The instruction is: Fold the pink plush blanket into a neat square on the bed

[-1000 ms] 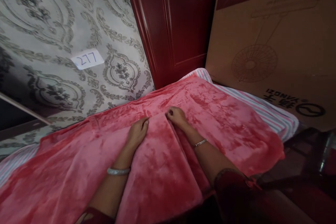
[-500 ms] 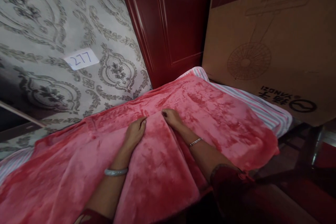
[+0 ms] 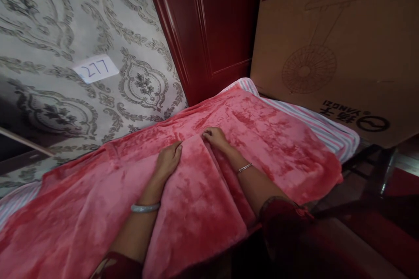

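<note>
Nearest us, a dark red sleeve [image 3: 284,222] covers the right arm. We see a pale bangle [image 3: 145,207] on the left wrist and a thin metal bracelet [image 3: 245,168] on the right. Both forearms lie on a red plush blanket [image 3: 81,209], which is spread wide and hangs over the near edge. A raised fold [image 3: 196,183] in it runs up between the hands.

The left hand [image 3: 168,159] lies palm down on the fold's left slope, grip open flat, fingers together, holding nothing. The right hand [image 3: 216,138] sits at the fold's top end with fingers curled onto the cloth. We cannot tell if that grip has pinched any blanket. The hands are near each other, not touching.

Beyond the blanket, a striped sheet [image 3: 321,128] shows under its far right edge. A cardboard box [image 3: 343,30] with a fan drawing stands just behind the sheet. Left of the box is a dark red door [image 3: 216,26], then patterned wallpaper [image 3: 49,17] with a white note [image 3: 96,69] reading 277.
</note>
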### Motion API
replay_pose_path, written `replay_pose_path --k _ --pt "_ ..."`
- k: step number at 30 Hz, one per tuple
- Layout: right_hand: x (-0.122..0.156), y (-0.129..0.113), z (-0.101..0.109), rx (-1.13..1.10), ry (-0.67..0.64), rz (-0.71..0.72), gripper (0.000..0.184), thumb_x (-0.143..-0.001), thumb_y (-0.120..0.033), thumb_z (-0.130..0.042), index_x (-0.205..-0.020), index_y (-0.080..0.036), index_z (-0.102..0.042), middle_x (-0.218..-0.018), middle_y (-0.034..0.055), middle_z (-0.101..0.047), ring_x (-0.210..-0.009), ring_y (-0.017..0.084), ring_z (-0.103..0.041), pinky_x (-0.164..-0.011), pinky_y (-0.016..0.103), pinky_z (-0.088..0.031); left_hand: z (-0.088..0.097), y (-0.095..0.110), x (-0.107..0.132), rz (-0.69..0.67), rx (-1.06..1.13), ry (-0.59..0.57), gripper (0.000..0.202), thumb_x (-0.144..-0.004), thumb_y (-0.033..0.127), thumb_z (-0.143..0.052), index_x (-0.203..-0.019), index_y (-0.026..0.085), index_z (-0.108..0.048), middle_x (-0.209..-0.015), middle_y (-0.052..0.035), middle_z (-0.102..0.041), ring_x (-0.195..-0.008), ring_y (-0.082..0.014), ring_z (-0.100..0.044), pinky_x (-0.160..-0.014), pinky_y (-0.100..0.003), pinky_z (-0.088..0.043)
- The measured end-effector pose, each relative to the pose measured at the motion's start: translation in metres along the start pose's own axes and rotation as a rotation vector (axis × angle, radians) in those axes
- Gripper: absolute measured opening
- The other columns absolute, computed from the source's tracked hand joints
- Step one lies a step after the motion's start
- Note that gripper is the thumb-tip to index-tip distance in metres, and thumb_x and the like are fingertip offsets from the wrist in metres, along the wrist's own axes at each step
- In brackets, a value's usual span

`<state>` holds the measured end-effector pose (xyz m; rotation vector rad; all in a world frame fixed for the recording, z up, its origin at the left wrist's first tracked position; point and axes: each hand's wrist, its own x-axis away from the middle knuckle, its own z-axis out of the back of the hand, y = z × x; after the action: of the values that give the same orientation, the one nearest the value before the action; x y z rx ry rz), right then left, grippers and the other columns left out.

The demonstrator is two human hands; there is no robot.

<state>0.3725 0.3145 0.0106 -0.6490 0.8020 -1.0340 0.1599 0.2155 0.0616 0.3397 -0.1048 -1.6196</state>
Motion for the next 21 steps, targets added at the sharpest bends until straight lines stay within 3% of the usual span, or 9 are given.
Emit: replay_pose_path --k 4,7,11,17,21 --pt "0.000 0.006 0.015 -0.032 -0.059 0.010 0.025 -0.086 -0.032 -0.060 -0.066 -0.016 -0.066 -0.063 -0.0023 -0.060 -0.064 0.012 -0.051 -0.061 0.023 -0.035 0.000 -0.001 0.000 -0.012 0.021 0.008 0.050 -0.102 0.033 -0.035 -0.138 0.015 -0.065 -0.132 -0.0108 -0.072 -0.122 -0.0257 -0.067 -0.108 -0.038 -0.049" --pt "0.003 0.007 0.025 -0.092 -0.197 0.019 0.028 -0.084 -0.039 -0.062 -0.066 -0.017 -0.063 -0.060 -0.0047 -0.055 -0.060 0.011 -0.047 -0.059 0.023 -0.033 0.000 -0.001 0.000 -0.013 0.011 0.022 0.049 -0.102 0.034 -0.036 -0.137 0.017 -0.066 -0.130 -0.0103 -0.073 -0.120 -0.0254 -0.068 -0.106 -0.037 -0.050" --pt "0.007 0.005 0.029 -0.200 -0.397 0.039 0.018 -0.075 -0.034 -0.068 -0.068 -0.018 -0.062 -0.061 -0.0057 -0.055 -0.063 0.012 -0.048 -0.061 0.023 -0.035 -0.002 -0.001 0.000 -0.017 0.003 0.023 0.049 -0.102 0.034 -0.036 -0.136 0.016 -0.066 -0.131 -0.0110 -0.073 -0.120 -0.0257 -0.068 -0.105 -0.037 -0.051" --pt "0.008 -0.002 0.018 -0.421 -0.359 0.059 0.012 -0.075 -0.031 -0.064 -0.076 -0.019 -0.062 -0.071 -0.0033 -0.061 -0.066 0.013 -0.052 -0.064 0.024 -0.042 -0.002 0.000 -0.001 -0.006 0.014 0.007 0.050 -0.102 0.032 -0.034 -0.137 0.013 -0.065 -0.131 -0.0132 -0.072 -0.120 -0.0273 -0.068 -0.105 -0.040 -0.050" --pt "0.007 0.000 0.013 -0.425 -0.347 0.010 0.007 -0.072 -0.024 -0.065 -0.075 -0.018 -0.064 -0.069 -0.0033 -0.062 -0.065 0.012 -0.052 -0.061 0.023 -0.042 0.000 0.002 0.000 0.005 0.021 0.006 0.050 -0.102 0.032 -0.036 -0.138 0.014 -0.065 -0.131 -0.0127 -0.072 -0.120 -0.0269 -0.068 -0.106 -0.039 -0.050"
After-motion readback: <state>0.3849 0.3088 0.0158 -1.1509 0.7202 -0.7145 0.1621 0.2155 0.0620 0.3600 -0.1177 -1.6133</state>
